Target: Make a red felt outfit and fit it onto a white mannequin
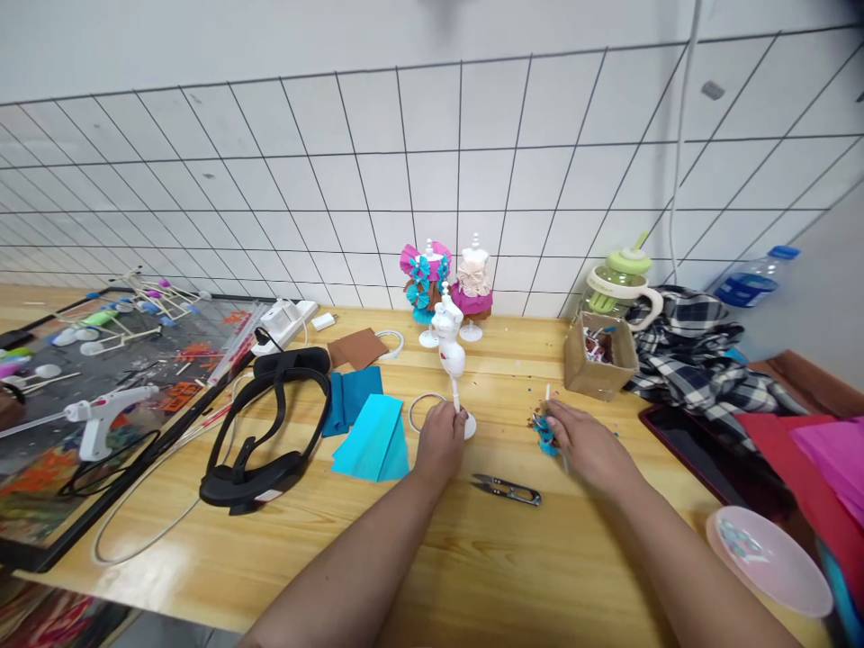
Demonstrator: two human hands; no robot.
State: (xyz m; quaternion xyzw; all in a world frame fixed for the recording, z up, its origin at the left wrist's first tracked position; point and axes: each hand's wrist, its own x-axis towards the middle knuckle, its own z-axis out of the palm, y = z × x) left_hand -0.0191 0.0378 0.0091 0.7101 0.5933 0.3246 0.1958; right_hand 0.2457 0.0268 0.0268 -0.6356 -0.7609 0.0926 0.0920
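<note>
The small white mannequin (449,337) stands at the middle of the wooden table (492,576), and the left hand (442,439) is closed around the lower part of its thin rod, just above the round base (471,426). Its long axis is almost vertical, with the top leaning slightly to the left in the view, so the body rises from the hand upward and away from the person. The left hand is clearly the nearer one, while the right hand (590,443) is well apart, on the right side. There, the fingers are bent together at a little heap of blue scraps (544,436), which lies at the left of this hand, under and beside the fingertips (a short white stick (547,393) shows just above them). I cannot tell if the right hand grips something or only touches the heap. Between the two hands, and closer to the person, the thread snips (509,490) lie flat, their points directed toward the left hand. The turquoise sheets (374,441) are to the left of the left hand, and two dressed mannequins (422,279) stand behind the bare one, near the tiled wall (496,180).
</note>
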